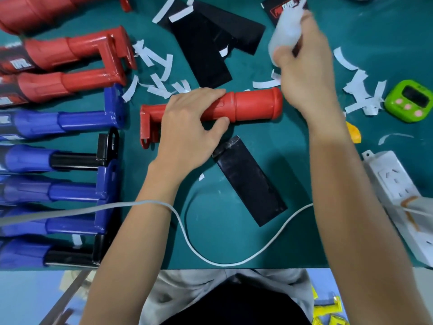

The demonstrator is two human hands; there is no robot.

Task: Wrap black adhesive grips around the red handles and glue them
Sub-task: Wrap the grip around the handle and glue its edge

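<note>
Two grips engaged: left grip (187, 127) clamps red handle (253, 104) on desk (234, 235); right grip (307, 66) curls round blurred white object (285, 26), likely glue. Keep handle still; black adhesive sheet (250, 181) lies near.

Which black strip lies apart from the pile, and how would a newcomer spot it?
Start at the red handle that the left hand grips mid-table. Just below it, nearer the person, lies a black strip, set slantwise on the green mat. Unlike the black pile farther up, it lies alone, with one corner curled.
</note>
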